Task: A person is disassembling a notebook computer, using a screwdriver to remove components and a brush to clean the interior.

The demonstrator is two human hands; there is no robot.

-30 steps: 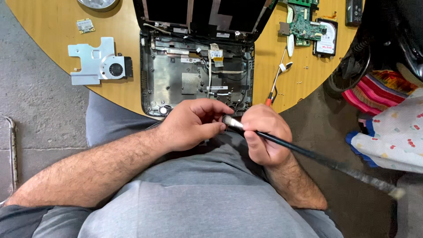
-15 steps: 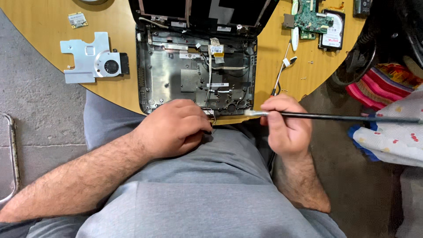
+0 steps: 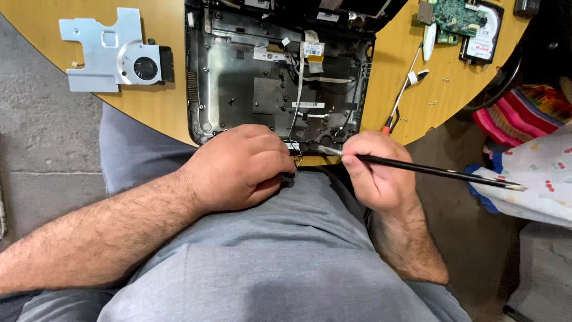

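An opened laptop base (image 3: 250, 71) lies on the round wooden table (image 3: 161, 107), its bare metal floor and ribbon cables showing. My left hand (image 3: 244, 167) curls over the base's near edge and pinches a small dark part there. My right hand (image 3: 372, 170) grips a long thin black brush (image 3: 441, 172). Its metal ferrule and bristle end point left at the base's near edge, close to my left fingers. The handle runs out to the right.
A silver heatsink plate with a fan (image 3: 116, 53) lies left of the base. A red-handled screwdriver (image 3: 402, 98), small screws, a green circuit board (image 3: 456, 18) and a hard drive (image 3: 484, 36) sit at the right. Colourful cloth (image 3: 524, 149) lies beside my right knee.
Both hands rose from my lap to the base's near edge. The brush swung from pointing down-right to nearly level. The view shifted towards the table.
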